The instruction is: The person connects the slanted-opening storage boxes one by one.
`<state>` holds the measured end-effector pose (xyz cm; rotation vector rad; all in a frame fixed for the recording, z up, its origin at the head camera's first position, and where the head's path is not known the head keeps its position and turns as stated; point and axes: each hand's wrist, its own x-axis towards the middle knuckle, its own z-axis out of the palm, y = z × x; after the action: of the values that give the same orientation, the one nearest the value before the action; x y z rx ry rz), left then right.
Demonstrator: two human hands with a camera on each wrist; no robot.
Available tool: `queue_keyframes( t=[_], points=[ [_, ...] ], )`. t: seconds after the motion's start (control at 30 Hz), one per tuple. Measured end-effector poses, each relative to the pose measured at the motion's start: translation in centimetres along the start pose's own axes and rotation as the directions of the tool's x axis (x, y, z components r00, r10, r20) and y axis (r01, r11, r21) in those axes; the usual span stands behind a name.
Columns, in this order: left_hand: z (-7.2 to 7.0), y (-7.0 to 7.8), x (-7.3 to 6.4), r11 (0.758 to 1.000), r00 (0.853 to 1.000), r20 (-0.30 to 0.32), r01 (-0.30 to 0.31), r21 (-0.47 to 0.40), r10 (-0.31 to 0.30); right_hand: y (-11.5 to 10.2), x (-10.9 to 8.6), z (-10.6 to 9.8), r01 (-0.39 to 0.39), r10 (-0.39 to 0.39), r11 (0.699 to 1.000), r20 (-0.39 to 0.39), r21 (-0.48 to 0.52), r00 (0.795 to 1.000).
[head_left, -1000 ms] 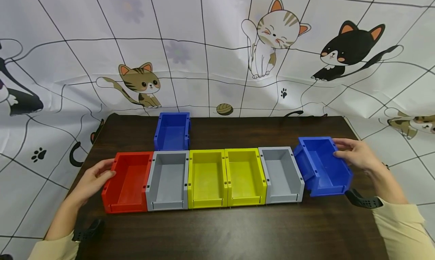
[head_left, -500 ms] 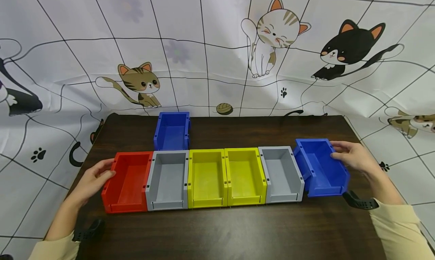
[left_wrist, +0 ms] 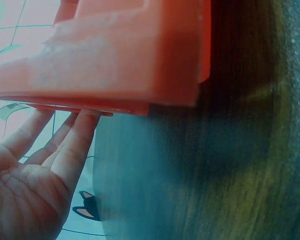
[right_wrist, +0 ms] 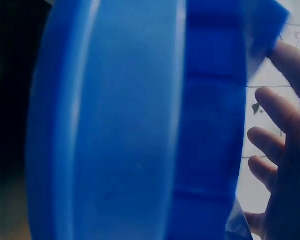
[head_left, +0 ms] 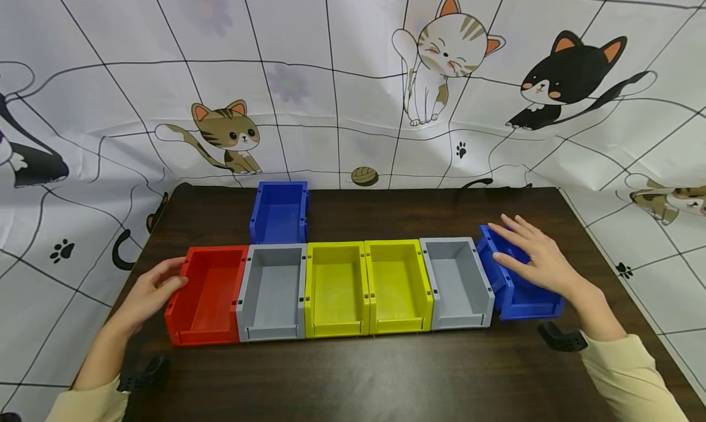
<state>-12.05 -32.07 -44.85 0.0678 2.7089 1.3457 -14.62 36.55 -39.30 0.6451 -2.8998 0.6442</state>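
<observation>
My left hand (head_left: 151,293) rests its fingertips against the outer left wall of a red storage bin (head_left: 209,296). In the left wrist view, the fingers (left_wrist: 77,145) reach fairly straight to the red bin's side. My right hand (head_left: 537,259) hovers over a blue storage bin (head_left: 526,302) at the right end of the row, its fingers spread and overlapping the bin's far part. From the right wrist, this blue bin fills the middle, with the loosely spread fingers (right_wrist: 272,112) at its right. The right blue bin sits slightly turned beside a grey bin (head_left: 458,287).
Between the red and right grey bins, another grey bin (head_left: 274,293) and two yellow bins, the left (head_left: 336,287) and the right (head_left: 398,284), stand side by side. A second blue bin (head_left: 279,214) is behind the left grey one. A cat-patterned sheet (head_left: 342,103) hangs behind the dark wooden table (head_left: 353,379).
The right blue bin has shifted a little left toward the grey bin. My right hand has let go of its right wall and moved left above it. The left hand stays put.
</observation>
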Motion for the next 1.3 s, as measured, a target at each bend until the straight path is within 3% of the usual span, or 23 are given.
queue_keyframes(
  t=[0.17,0.43,0.57,0.8,1.1,1.3],
  points=[
    [0.0,0.0,0.0,1.0,1.0,0.005,0.01,0.003,-0.01,-0.4,0.1,0.3,-0.056,0.06,0.998,0.112,-0.036,0.992],
    [0.0,-0.1,0.0,0.999,0.999,-0.022,0.036,0.033,-0.036,-0.7,0.1,0.7,-0.046,0.071,0.99,0.19,-0.132,0.979],
    [-0.1,-0.2,0.1,1.0,1.0,-0.014,0.005,0.028,-0.005,-0.8,-0.1,1.5,-0.061,0.095,0.985,0.214,-0.159,0.972],
    [0.1,-0.1,0.2,1.0,1.0,-0.007,0.008,0.014,-0.008,-0.6,-0.6,2.5,-0.063,0.104,0.979,0.21,-0.194,0.972],
    [0.3,0.0,0.2,0.999,0.999,-0.016,-0.035,-0.015,0.035,-0.5,-1.1,3.2,-0.044,0.078,0.979,0.166,-0.199,0.983],
    [0.2,0.0,0.1,1.0,1.0,-0.009,-0.012,-0.015,0.012,-0.4,-0.7,2.9,-0.047,0.078,0.984,0.181,-0.17,0.98]
  ],
)
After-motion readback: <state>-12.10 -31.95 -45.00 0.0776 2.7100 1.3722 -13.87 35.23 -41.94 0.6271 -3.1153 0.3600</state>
